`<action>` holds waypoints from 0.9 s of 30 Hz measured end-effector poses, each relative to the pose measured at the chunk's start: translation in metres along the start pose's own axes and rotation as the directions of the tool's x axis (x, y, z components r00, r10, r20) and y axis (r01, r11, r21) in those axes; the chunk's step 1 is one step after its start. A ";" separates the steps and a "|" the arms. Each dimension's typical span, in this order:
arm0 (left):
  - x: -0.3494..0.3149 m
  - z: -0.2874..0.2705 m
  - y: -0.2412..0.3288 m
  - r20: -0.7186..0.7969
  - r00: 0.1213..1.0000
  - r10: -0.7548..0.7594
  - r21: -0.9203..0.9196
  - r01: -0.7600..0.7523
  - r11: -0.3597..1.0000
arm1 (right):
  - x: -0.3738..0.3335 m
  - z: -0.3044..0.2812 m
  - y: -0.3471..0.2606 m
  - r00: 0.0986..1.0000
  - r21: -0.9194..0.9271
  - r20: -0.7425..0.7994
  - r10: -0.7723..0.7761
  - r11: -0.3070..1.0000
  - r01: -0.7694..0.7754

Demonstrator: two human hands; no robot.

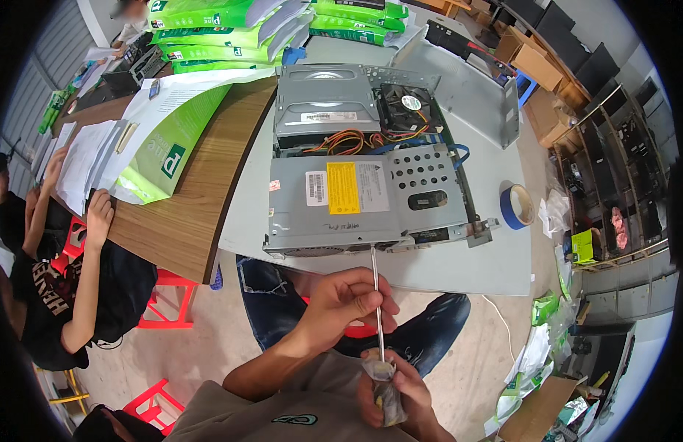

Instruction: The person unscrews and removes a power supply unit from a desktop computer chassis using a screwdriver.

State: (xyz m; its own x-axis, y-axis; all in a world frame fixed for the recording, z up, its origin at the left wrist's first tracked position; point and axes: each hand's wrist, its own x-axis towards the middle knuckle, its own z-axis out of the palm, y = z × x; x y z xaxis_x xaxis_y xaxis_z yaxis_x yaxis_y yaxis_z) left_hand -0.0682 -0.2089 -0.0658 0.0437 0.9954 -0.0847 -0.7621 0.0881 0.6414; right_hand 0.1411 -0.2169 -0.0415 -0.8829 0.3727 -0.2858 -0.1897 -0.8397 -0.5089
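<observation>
An opened desktop computer case (pixel 334 199) lies on the pale table, showing a silver power supply with a yellow label, an optical drive (pixel 327 103), a black fan (pixel 408 107) and bundled coloured cables. A long-shafted screwdriver (pixel 379 324) reaches its near edge, the tip touching or very close to it. My right hand (pixel 400 394) is wrapped round the screwdriver's handle, which looks covered in clear wrap. Further up, my left hand (pixel 350 302) pinches the metal shaft between thumb and fingers. Whether the tip sits in a screw is too small to tell.
A blue tape roll (pixel 517 206) stands right of the case. The removed metal cover (pixel 467 96) lies behind it. Stacked green paper packs (pixel 223 33) are at the back. At the left, another person's hands hold papers (pixel 87 162) on a brown table (pixel 194 191).
</observation>
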 end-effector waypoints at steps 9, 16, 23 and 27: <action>0.000 0.018 0.008 0.075 0.997 -0.018 -0.268 0.038 0.963 | -0.001 0.009 -0.001 1.000 -0.089 -0.022 0.004 0.996 -0.006; -0.002 0.010 -0.010 -0.001 1.000 0.009 -0.006 -0.009 1.000 | -0.002 0.013 -0.006 0.935 -0.689 -0.144 -0.323 0.711 0.139; 0.004 0.018 -0.010 0.115 0.991 0.074 -0.348 -0.029 0.937 | -0.025 0.002 0.000 1.000 0.089 -0.021 0.013 0.996 -0.011; -0.002 0.023 0.007 -0.029 0.998 -0.052 -0.033 0.051 0.998 | -0.006 0.032 -0.007 0.933 -0.856 -0.255 -0.254 0.509 -0.095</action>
State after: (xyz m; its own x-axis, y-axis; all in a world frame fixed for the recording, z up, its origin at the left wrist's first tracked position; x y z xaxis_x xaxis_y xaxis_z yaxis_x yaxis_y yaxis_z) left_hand -0.0583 -0.2093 -0.0436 0.0644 0.9880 -0.1404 -0.7796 0.1376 0.6109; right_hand 0.1341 -0.2267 -0.0100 -0.6658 0.6620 -0.3441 0.3551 -0.1245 -0.9265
